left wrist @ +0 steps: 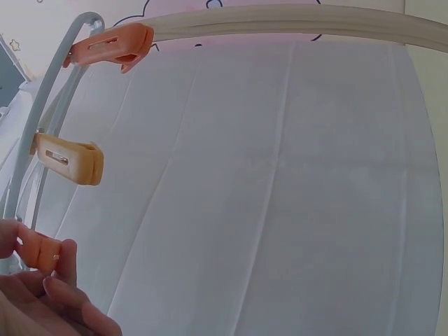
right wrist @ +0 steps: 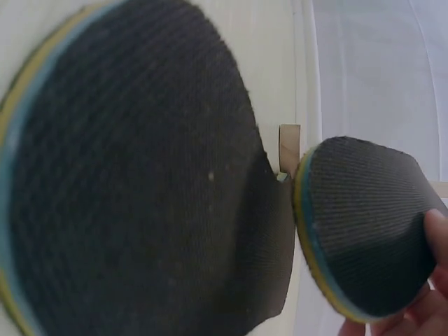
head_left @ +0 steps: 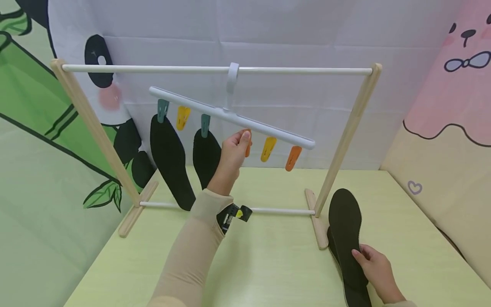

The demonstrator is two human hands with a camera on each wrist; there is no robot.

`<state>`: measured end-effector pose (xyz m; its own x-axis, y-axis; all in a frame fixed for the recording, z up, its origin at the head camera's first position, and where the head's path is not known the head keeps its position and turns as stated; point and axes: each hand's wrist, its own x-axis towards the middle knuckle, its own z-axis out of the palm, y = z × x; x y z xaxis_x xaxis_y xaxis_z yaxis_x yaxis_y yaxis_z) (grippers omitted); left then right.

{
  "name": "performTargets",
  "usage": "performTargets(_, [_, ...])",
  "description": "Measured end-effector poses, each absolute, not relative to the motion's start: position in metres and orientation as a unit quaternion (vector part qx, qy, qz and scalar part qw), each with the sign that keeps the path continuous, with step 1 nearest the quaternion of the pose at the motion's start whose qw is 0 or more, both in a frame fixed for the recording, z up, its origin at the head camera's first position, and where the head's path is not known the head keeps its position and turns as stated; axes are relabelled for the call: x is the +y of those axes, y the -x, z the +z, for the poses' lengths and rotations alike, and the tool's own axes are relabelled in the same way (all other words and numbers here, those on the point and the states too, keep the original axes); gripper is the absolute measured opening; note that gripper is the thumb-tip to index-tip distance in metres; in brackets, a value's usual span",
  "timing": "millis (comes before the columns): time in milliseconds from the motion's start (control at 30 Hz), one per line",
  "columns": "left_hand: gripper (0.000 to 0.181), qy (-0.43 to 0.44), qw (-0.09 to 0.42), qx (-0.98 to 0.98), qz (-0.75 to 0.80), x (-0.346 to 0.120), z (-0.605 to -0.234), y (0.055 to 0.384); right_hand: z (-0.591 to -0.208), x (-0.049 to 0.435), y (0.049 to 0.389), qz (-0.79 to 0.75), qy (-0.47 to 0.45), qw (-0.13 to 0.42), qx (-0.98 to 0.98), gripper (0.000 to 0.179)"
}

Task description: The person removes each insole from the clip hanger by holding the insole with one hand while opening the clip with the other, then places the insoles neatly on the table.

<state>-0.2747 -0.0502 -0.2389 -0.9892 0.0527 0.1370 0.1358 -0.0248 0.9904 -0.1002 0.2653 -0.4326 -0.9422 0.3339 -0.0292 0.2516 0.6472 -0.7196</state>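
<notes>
My left hand (head_left: 229, 157) pinches an orange clip (head_left: 248, 148) under the white hanger bar (head_left: 268, 128); its thumb shows on the clip in the left wrist view. The bar tilts down to the right. Left of this hand, two black insoles (head_left: 168, 157) hang from teal clips (head_left: 163, 111). Yellow clips (head_left: 268, 149) and another orange clip (head_left: 293, 158) hang unloaded. Low at the right, my right hand (head_left: 379, 270) grips a black insole (head_left: 345, 217) by its edge, thumb on its face. A second insole (head_left: 333, 245) lies partly hidden behind it. Blue and yellow layers show along the held insole's edge (right wrist: 371, 217).
A wooden frame (head_left: 354, 115) with a white top rod (head_left: 299, 70) carries the hanger by its hook (head_left: 232, 79). Its wooden feet (head_left: 318, 228) stand on the pale table (head_left: 268, 264), and a low white rod (head_left: 284, 211) joins them. Printed cloth hangs behind.
</notes>
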Motion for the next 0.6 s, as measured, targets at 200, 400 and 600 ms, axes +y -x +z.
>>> performTargets(200, [0.035,0.071,0.031,-0.694,-0.716,-0.051,-0.24,0.275,-0.434,0.27,0.1,0.384,0.163,0.048,-0.908,0.027])
performTargets(400, [0.035,0.072,0.03,-0.696,-0.714,-0.051,-0.241,0.276,-0.434,0.273,0.099,0.363,0.159,0.043,-0.917,0.028])
performTargets(600, [0.034,0.075,0.03,-0.694,-0.715,-0.051,-0.241,0.277,-0.431,0.276,0.098,0.357,0.153,0.043,-0.92,0.032])
